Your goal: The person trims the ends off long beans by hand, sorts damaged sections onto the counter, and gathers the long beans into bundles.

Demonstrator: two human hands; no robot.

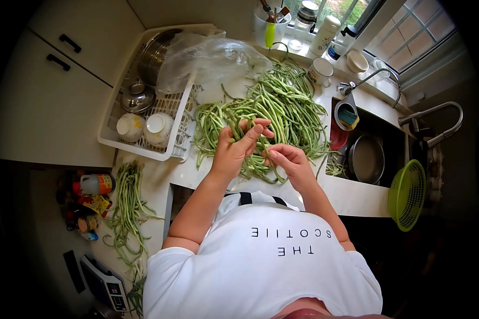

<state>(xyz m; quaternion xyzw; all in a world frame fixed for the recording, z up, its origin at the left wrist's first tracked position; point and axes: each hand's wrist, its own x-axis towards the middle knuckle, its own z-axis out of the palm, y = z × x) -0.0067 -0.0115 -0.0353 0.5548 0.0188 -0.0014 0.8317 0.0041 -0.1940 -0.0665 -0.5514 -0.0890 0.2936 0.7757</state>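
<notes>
A large heap of long green beans [282,106] lies on the white counter in front of me. Over its near edge, my left hand [239,143] is closed around several beans, which stick out past the fingers. Just to the right and a little lower, my right hand [288,161] pinches the end of a bean with thumb and forefinger. The two hands are close together but apart. A second, thinner row of long beans [129,207] lies along the counter at the left.
A white dish rack [170,151] with bowls and pots stands at the left, a clear plastic bag [207,58] over its corner. At the right are a sink with a round pan [367,158], a faucet [436,114] and a green colander [406,195]. An enamel mug [320,72] stands behind.
</notes>
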